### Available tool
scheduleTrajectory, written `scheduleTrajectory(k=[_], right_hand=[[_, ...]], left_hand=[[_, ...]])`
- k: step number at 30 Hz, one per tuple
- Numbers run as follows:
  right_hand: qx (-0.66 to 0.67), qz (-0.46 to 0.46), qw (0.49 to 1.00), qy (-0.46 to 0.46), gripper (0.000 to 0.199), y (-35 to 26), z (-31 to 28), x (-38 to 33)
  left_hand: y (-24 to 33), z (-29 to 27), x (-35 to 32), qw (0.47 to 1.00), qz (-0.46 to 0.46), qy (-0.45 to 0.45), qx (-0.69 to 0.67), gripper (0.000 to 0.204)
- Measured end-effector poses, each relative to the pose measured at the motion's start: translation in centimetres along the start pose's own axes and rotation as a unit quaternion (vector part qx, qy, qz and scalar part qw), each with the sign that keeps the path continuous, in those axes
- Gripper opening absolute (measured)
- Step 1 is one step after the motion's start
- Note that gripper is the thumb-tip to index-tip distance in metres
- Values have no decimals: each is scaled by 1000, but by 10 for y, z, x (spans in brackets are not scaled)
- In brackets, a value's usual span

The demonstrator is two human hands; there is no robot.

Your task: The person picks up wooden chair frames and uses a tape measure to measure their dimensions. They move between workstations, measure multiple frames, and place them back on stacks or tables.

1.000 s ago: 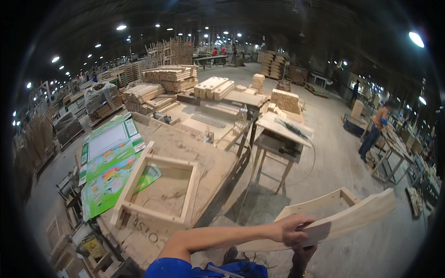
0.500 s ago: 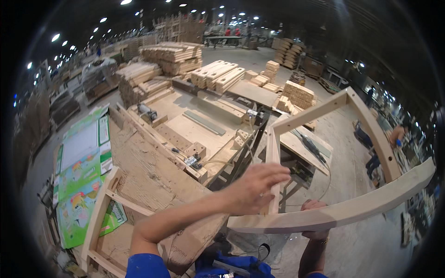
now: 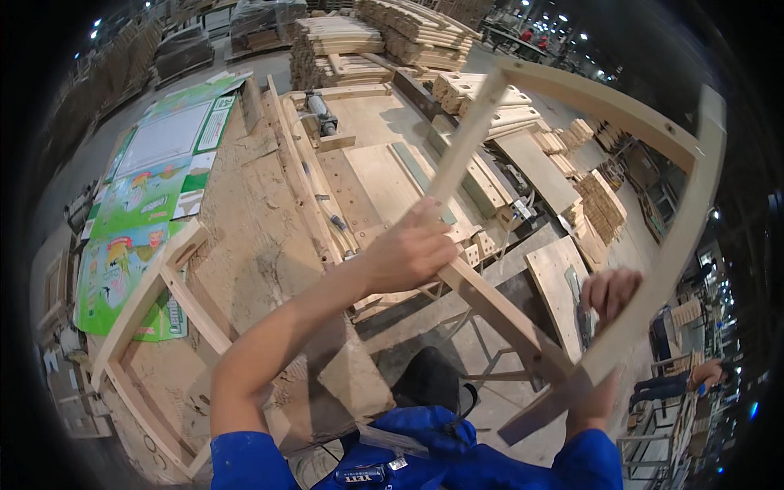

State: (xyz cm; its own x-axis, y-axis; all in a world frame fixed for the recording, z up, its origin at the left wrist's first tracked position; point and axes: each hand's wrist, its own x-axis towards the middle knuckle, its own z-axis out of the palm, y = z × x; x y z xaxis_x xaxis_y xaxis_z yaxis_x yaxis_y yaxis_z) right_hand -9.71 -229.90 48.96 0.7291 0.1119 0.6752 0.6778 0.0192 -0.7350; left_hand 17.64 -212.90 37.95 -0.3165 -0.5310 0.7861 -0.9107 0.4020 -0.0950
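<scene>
A pale wooden frame (image 3: 608,98), four bars joined with one longer curved bar, is held tilted in the air in front of me. My left hand (image 3: 416,247) closes round the bend where its left bar meets the lower rail. My right hand (image 3: 611,296) grips the long curved bar (image 3: 665,261) from behind, fingers showing past its inner edge and the palm partly hidden. Left of my left forearm, a similar wooden frame (image 3: 135,327) rests on the cardboard-topped bench (image 3: 245,208).
A green printed carton sheet (image 3: 135,220) lies along the bench's left. Beyond is a plywood jig table (image 3: 359,163) with a pneumatic cylinder (image 3: 321,114). Stacked wooden parts (image 3: 339,49) stand behind. At the right, a small board (image 3: 559,278) sits low, and another person (image 3: 694,377) is farther off.
The frame has turned and risen, its long bar swinging from nearly level to steeply slanted. My left hand, earlier with fingers loose by a bar, now grips the frame. My view has swung left.
</scene>
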Motion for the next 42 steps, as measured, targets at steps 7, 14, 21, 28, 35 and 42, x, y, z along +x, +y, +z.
scheduleTrajectory(k=[7, 14, 21, 28, 35, 42], right_hand=[[-117, 204, 936, 262, 77, 76, -131, 21], [-216, 360, 901, 109, 78, 220, -273, 18], [-166, 457, 872, 61, 73, 307, -333, 27], [-157, 444, 882, -2, 69, 358, -366, 31], [-91, 465, 881, -2, 70, 383, -359, 33], [-96, 454, 885, -39, 76, 402, -362, 49]], left_hand=[[-19, 4, -11, 977, -155, -97, 108, 18], [-61, 93, 19, 893, -298, -310, 136, 33], [-100, 156, 6, 810, -462, -347, 95, 34], [-116, 197, -8, 774, -543, -316, 78, 31], [-121, 203, -20, 768, -572, -280, 64, 29], [-136, 205, -32, 760, -584, -281, 52, 30]])
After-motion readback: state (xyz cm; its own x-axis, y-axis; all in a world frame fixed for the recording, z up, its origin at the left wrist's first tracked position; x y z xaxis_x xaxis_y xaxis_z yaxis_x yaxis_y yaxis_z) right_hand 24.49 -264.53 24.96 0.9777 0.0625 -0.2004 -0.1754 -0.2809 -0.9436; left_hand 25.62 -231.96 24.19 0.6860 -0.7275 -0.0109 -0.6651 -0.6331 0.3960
